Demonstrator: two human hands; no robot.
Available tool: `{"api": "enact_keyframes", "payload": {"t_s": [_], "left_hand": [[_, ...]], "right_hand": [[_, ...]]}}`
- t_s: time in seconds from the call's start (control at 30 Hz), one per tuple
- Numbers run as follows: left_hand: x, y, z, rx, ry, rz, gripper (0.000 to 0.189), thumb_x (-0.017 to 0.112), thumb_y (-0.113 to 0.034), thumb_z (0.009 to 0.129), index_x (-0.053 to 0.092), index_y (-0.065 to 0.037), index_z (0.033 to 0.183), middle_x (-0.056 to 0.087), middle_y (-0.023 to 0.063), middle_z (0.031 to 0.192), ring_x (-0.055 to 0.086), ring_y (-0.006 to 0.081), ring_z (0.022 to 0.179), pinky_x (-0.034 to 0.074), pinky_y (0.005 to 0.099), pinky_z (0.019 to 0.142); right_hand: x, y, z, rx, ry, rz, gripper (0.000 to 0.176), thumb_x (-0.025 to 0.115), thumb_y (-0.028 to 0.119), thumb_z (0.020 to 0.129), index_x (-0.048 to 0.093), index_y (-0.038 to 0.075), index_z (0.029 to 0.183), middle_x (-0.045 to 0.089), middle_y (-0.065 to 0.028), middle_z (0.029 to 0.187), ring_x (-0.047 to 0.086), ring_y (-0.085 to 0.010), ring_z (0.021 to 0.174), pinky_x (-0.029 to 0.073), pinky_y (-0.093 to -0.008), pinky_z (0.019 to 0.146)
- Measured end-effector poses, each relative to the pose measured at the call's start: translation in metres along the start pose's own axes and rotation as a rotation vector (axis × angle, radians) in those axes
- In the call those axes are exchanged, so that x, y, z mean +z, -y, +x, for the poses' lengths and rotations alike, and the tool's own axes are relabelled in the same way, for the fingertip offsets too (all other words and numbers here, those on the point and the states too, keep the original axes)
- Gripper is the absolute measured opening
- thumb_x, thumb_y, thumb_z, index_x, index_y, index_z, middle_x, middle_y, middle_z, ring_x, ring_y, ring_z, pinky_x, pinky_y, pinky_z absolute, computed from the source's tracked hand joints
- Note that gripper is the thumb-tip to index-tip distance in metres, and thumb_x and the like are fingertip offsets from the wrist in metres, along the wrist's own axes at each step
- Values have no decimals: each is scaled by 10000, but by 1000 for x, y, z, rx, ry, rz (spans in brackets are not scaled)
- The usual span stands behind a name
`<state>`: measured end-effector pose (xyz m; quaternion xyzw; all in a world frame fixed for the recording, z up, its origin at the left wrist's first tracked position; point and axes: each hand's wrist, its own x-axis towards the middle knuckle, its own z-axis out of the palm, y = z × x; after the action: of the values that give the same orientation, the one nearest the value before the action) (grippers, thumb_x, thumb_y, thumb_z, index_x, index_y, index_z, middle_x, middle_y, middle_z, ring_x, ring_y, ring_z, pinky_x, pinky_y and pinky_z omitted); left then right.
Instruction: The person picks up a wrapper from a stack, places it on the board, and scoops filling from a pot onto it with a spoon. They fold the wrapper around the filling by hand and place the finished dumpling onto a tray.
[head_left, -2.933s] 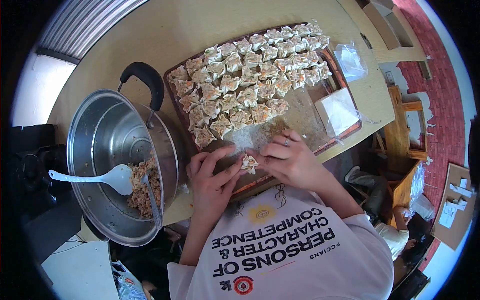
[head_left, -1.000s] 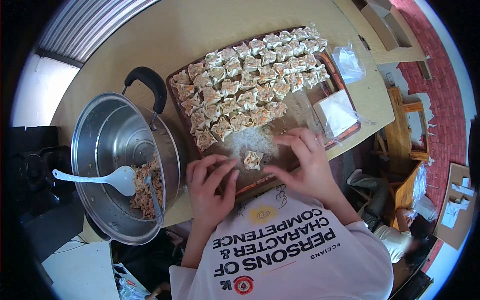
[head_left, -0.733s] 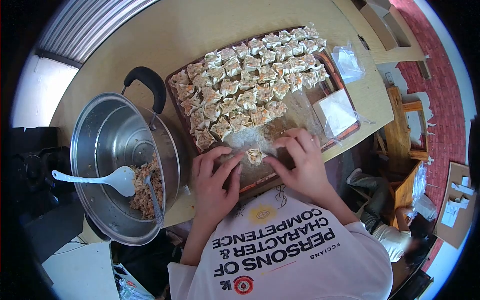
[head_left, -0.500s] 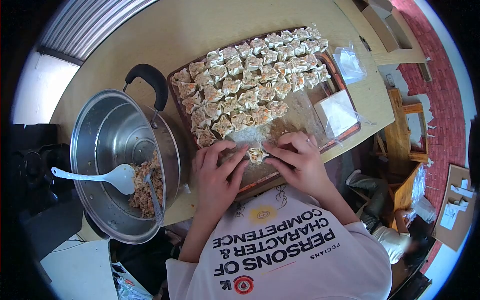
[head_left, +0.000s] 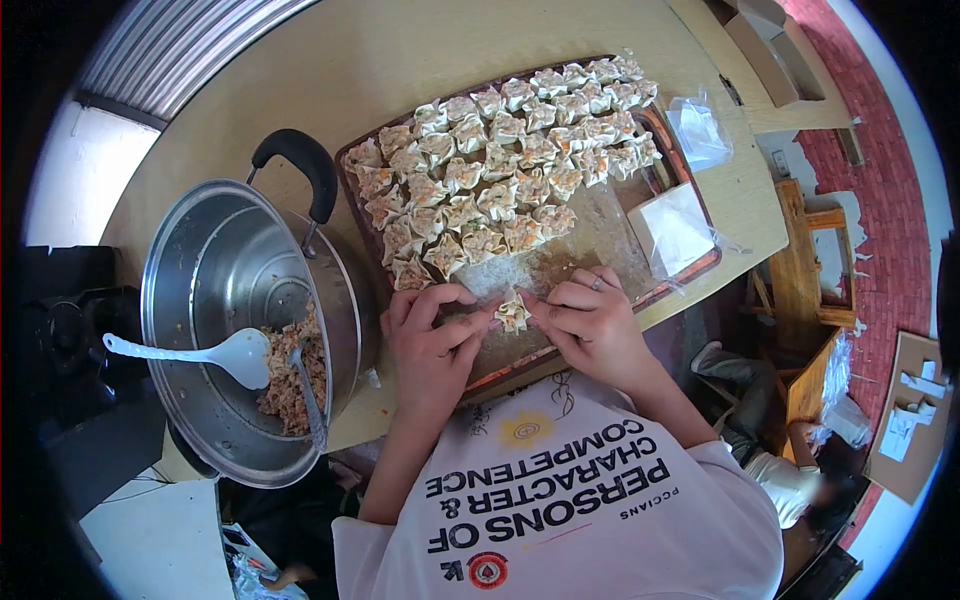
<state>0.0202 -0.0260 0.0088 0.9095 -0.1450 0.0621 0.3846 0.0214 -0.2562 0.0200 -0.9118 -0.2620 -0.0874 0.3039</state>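
Your left hand and right hand, fingers curled nearly closed, pinch one dumpling over the tray's near side, likely keeping its folds gathered. Beyond, dozens of filled dumplings stand in rows, too crowded to count surely. Left, one pot holds two utensils, probably for easy reach.

The dumplings are creamy white with pinkish-tan middles, some flecked orange, against a grey-brown tray rimmed in reddish brown. The pot is silver, its handle black, the ladle white — and the filling brown. The shirt is white (black lettering, yellow flower, red badge), the wall patterned in red brick.
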Motion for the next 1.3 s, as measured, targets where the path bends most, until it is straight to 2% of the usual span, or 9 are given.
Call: {"api": "enact_keyframes", "payload": {"t_s": [0.3, 0.43, 0.6, 0.67, 0.77, 0.9, 0.97, 1.07, 1.3], "left_hand": [[-7, 1, -2, 19, 43, -20, 314, 821, -259, 843, 813, -239, 1157, 660, -72, 1128, 562, 217, 1068, 390, 417, 923], [0, 23, -17, 42, 71, -33, 306, 764, -257, 884, 795, -163, 1173, 700, 31, 1132, 613, 273, 1105, 412, 461, 972], [5, 20, -27, -63, 91, -243, 317, 796, -223, 897, 748, -41, 1152, 724, 160, 1175, 681, 354, 1070, 533, 455, 951], [-2, 17, -19, 56, 25, -262, 290, 779, -187, 914, 748, -48, 1166, 748, 158, 1089, 705, 353, 997, 559, 441, 887], [-8, 9, -12, 114, -20, -309, 306, 695, -158, 972, 708, -73, 1267, 704, 171, 1209, 697, 334, 1050, 550, 454, 910], [-9, 10, -10, 122, -47, -215, 316, 791, -159, 879, 766, -125, 1191, 703, 55, 1181, 633, 269, 1107, 415, 411, 966], [-6, 12, -10, 113, -23, -221, 325, 798, -164, 868, 768, -134, 1190, 692, 36, 1194, 612, 257, 1138, 384, 407, 984], [-2, 14, -11, 150, -84, -212, 326, 797, -171, 870, 768, -138, 1193, 694, 28, 1183, 599, 260, 1164, 384, 421, 987], [-4, 14, -10, 165, -55, -194, 305, 777, -159, 885, 766, -140, 1189, 691, 22, 1146, 601, 248, 1126, 393, 420, 947]], "right_hand": [[-75, 28, 54, -52, 32, 117, 331, 809, 76, 819, 765, 63, 1147, 662, -73, 901, 667, -244, 776, 509, -369, 637], [-74, 71, 136, -404, -15, 253, 252, 791, 57, 793, 797, 38, 1044, 657, -96, 849, 651, -274, 758, 529, -366, 692], [-1, 125, 204, -812, 282, 221, 122, 730, 97, 732, 703, 33, 831, 656, -137, 796, 670, -341, 736, 538, -391, 778], [2, 141, 218, -769, 918, 142, 140, 700, 120, 731, 704, 26, 835, 643, -165, 724, 678, -359, 730, 548, -410, 716], [7, 147, 230, -722, 1139, 131, 180, 675, 138, 752, 714, 8, 869, 655, -183, 706, 688, -365, 712, 548, -453, 654], [-5, 152, 244, -492, 1129, -112, 153, 666, 114, 780, 713, -15, 846, 698, -190, 749, 695, -381, 689, 552, -490, 620], [19, 126, 239, -764, 573, -46, 145, 667, 110, 804, 710, -28, 808, 709, -195, 733, 693, -387, 661, 570, -497, 657], [25, 133, 242, -728, 406, -84, 127, 679, 107, 817, 716, -6, 774, 706, -171, 702, 718, -347, 687, 569, -462, 657], [50, 144, 258, -787, 428, -336, 91, 733, 155, 791, 738, 66, 772, 735, -127, 743, 738, -283, 710, 544, -385, 673]]}}
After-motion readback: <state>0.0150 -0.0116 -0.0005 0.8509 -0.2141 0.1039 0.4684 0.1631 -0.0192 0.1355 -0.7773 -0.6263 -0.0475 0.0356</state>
